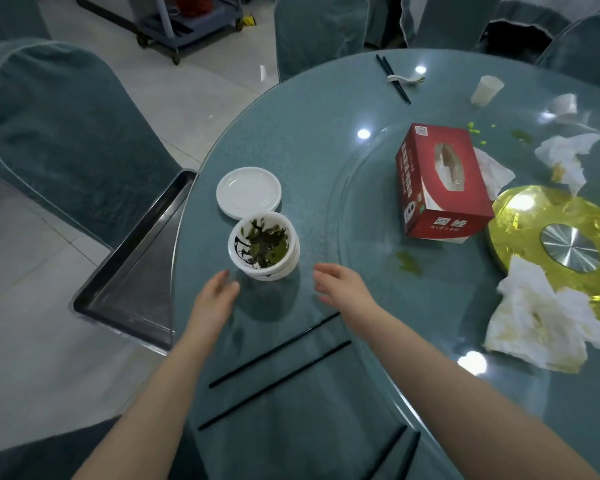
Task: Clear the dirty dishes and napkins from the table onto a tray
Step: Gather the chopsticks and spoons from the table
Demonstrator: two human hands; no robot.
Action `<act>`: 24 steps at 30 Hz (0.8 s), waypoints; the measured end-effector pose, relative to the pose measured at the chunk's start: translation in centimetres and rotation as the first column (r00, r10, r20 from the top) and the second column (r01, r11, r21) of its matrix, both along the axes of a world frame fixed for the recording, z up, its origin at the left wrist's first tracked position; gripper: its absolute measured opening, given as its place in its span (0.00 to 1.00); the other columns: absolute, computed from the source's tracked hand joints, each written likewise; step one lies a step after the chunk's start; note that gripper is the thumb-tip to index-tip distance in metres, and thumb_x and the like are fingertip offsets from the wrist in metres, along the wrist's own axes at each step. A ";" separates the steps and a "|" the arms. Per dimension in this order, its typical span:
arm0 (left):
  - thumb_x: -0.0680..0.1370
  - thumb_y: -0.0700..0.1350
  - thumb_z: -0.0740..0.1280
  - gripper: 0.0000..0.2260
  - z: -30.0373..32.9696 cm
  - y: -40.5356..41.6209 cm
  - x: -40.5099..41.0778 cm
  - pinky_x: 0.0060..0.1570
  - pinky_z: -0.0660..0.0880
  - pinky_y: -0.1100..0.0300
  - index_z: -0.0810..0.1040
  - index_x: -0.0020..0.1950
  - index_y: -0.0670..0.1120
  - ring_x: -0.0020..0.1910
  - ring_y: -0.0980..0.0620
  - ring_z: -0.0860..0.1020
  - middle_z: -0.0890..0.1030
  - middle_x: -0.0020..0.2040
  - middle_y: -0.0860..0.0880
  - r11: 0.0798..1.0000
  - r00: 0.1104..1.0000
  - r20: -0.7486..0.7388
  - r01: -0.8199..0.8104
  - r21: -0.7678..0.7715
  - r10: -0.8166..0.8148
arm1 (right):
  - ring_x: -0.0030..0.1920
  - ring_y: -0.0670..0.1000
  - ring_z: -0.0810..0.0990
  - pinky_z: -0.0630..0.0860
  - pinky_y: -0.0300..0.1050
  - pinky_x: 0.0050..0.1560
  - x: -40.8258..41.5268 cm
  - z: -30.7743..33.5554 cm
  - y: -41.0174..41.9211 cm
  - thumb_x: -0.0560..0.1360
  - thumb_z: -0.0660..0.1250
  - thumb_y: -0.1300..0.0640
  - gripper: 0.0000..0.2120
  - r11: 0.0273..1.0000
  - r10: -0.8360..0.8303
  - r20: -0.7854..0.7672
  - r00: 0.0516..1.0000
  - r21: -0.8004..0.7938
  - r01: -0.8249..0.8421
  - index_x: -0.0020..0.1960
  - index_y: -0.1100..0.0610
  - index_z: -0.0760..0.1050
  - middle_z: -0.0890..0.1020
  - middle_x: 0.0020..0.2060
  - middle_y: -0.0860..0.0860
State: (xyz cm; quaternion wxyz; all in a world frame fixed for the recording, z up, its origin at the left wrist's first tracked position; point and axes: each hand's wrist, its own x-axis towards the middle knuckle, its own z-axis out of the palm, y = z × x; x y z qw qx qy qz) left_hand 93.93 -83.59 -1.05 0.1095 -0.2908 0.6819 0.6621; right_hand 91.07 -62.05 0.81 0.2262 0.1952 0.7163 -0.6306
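Observation:
A stack of white bowls (264, 245), the top one holding dark green leftovers, stands on the glass table (326, 161) near its left edge. Just behind it lies a stack of white plates (248, 190). My left hand (217, 297) hovers just left and in front of the bowls, fingers relaxed and holding nothing. My right hand (340, 285) hovers to their right, also relaxed and holding nothing. A dark metal tray (132, 271) sits left of the table, partly under its rim. Soiled napkins (541, 327) lie at the right on the turntable, and more crumpled napkins (565, 154) lie further back.
A red tissue box (442, 183) stands on the glass turntable beside a gold hub (534, 216). Black chopsticks (278, 368) lie under my arms, another pair (394, 79) with a white spoon (404, 79) at the far edge. A white cup (487, 90) lies tipped. Covered chairs (66, 133) surround the table.

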 end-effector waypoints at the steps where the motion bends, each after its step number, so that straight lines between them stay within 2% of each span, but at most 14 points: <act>1: 0.79 0.43 0.65 0.21 -0.5 0.4 1.3 0.63 0.69 0.52 0.67 0.72 0.44 0.63 0.46 0.75 0.75 0.66 0.44 0.976 0.990 -0.019 0.134 -0.172 -0.139 | 0.58 0.49 0.78 0.75 0.47 0.61 1.3 -0.1 0.5 0.76 0.66 0.54 0.15 0.999 0.015 -0.018 1.000 0.046 -0.014 0.63 0.53 0.75 0.79 0.58 0.50; 2: 0.77 0.43 0.68 0.22 -1.1 0.9 2.8 0.63 0.69 0.54 0.69 0.71 0.44 0.63 0.46 0.75 0.76 0.64 0.44 0.912 0.960 -0.010 0.262 -0.317 -0.279 | 0.58 0.49 0.78 0.75 0.48 0.62 2.6 -0.2 1.1 0.76 0.66 0.54 0.12 0.996 0.025 -0.033 0.999 0.083 -0.022 0.60 0.51 0.77 0.80 0.57 0.49; 4: 0.74 0.49 0.72 0.24 -1.9 1.9 5.6 0.62 0.68 0.58 0.73 0.68 0.47 0.61 0.47 0.73 0.76 0.60 0.46 0.699 0.865 0.064 0.444 -0.561 -0.498 | 0.57 0.48 0.79 0.74 0.50 0.63 5.2 -0.1 2.2 0.76 0.65 0.56 0.09 0.991 0.017 -0.051 0.999 0.135 -0.011 0.55 0.50 0.78 0.82 0.54 0.48; 6: 0.71 0.54 0.73 0.27 -2.5 2.9 8.0 0.61 0.65 0.60 0.72 0.68 0.50 0.60 0.48 0.69 0.72 0.59 0.48 0.505 0.783 0.141 0.516 -0.692 -0.606 | 0.54 0.50 0.80 0.76 0.49 0.59 7.5 0.3 3.3 0.77 0.65 0.59 0.07 0.990 -0.024 -0.053 0.998 0.134 0.030 0.52 0.51 0.79 0.82 0.51 0.50; 7: 0.71 0.55 0.73 0.28 -2.8 3.4 9.1 0.60 0.64 0.61 0.70 0.68 0.51 0.60 0.48 0.68 0.71 0.59 0.49 0.453 0.754 0.161 0.535 -0.713 -0.637 | 0.53 0.51 0.81 0.77 0.48 0.57 8.6 0.7 3.9 0.77 0.64 0.60 0.07 0.992 -0.052 -0.047 0.998 0.115 0.057 0.50 0.51 0.79 0.83 0.50 0.51; 9: 0.72 0.51 0.72 0.25 -3.2 4.5 11.2 0.59 0.65 0.61 0.70 0.67 0.51 0.59 0.48 0.67 0.71 0.59 0.49 0.438 0.741 0.153 0.536 -0.722 -0.654 | 0.49 0.51 0.81 0.77 0.47 0.53 10.7 1.7 5.0 0.78 0.64 0.61 0.07 0.991 -0.117 -0.038 0.992 0.065 0.119 0.50 0.52 0.78 0.83 0.49 0.53; 12: 0.75 0.46 0.68 0.14 -3.1 5.8 13.7 0.53 0.68 0.59 0.72 0.60 0.49 0.57 0.48 0.73 0.74 0.56 0.49 0.447 0.744 0.139 0.528 -0.722 -0.654 | 0.45 0.51 0.80 0.76 0.45 0.48 14.2 2.7 7.1 0.78 0.63 0.63 0.07 0.975 -0.216 -0.044 0.975 0.032 0.218 0.49 0.54 0.79 0.83 0.45 0.52; 16: 0.75 0.49 0.68 0.09 -2.6 7.1 16.6 0.50 0.70 0.58 0.75 0.53 0.50 0.52 0.49 0.77 0.79 0.52 0.51 0.371 0.716 0.207 0.560 -0.741 -0.667 | 0.43 0.53 0.79 0.77 0.45 0.43 19.5 2.8 10.6 0.77 0.63 0.65 0.07 0.944 -0.330 0.031 0.943 0.027 0.330 0.50 0.58 0.78 0.82 0.44 0.55; 20: 0.74 0.53 0.68 0.10 -2.3 8.8 19.9 0.49 0.71 0.58 0.75 0.52 0.52 0.52 0.50 0.77 0.79 0.51 0.53 0.312 0.677 0.257 0.597 -0.739 -0.690 | 0.35 0.51 0.78 0.75 0.42 0.36 24.3 2.5 13.7 0.77 0.62 0.67 0.06 0.932 -0.356 0.077 0.931 0.093 0.349 0.49 0.62 0.78 0.81 0.37 0.56; 22: 0.74 0.58 0.68 0.15 -2.2 9.8 21.6 0.50 0.72 0.57 0.73 0.53 0.51 0.52 0.50 0.75 0.76 0.52 0.52 0.318 0.669 0.264 0.615 -0.722 -0.694 | 0.33 0.50 0.77 0.74 0.40 0.33 26.3 2.3 15.0 0.77 0.62 0.68 0.07 0.931 -0.345 0.067 0.936 0.152 0.332 0.48 0.61 0.78 0.81 0.35 0.54; 24: 0.71 0.64 0.69 0.22 -2.1 11.2 23.1 0.51 0.72 0.58 0.70 0.56 0.51 0.53 0.51 0.72 0.72 0.53 0.52 0.325 0.664 0.267 0.626 -0.708 -0.698 | 0.33 0.50 0.77 0.74 0.42 0.35 28.0 2.0 16.3 0.76 0.63 0.68 0.07 0.926 -0.332 0.045 0.942 0.206 0.316 0.47 0.59 0.78 0.82 0.35 0.54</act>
